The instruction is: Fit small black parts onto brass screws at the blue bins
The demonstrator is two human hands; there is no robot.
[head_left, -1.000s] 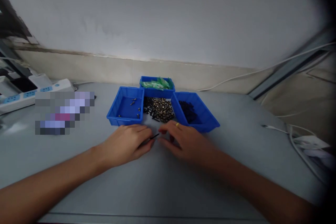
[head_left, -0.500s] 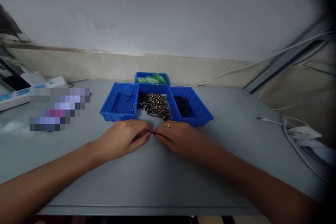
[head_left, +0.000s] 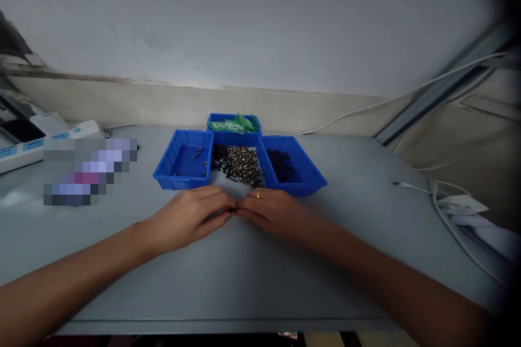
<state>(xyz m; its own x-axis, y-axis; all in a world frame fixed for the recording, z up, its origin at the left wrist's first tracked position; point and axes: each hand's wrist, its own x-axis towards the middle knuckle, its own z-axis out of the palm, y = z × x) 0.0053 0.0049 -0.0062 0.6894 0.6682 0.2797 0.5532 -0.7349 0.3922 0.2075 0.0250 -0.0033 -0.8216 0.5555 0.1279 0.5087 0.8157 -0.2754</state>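
My left hand [head_left: 195,213] is closed, thumb and fingers pinching a small black piece [head_left: 232,210] at their tips. Opposite it, fingertips nearly meeting, is my right hand [head_left: 272,209], also closed in a pinch and wearing a ring; what lies in its fingers is mostly hidden. Just beyond both hands lies a loose pile of brass-coloured and black screws [head_left: 243,164]. Left of the pile stands a blue bin [head_left: 166,180] with several screws in it. On the right, another blue bin [head_left: 309,165] holds small black parts [head_left: 280,166].
Behind the pile, a third blue bin [head_left: 236,138] contains green plastic bags [head_left: 238,123]. A white power strip [head_left: 77,133] and a pixelated item [head_left: 91,171] lie at the left. White cables [head_left: 443,227] run along the right side of the grey table [head_left: 228,276].
My fingertips have drawn closer together; the thin dark length that showed between them is now a short black spot at my left fingertips. The view has shifted slightly.
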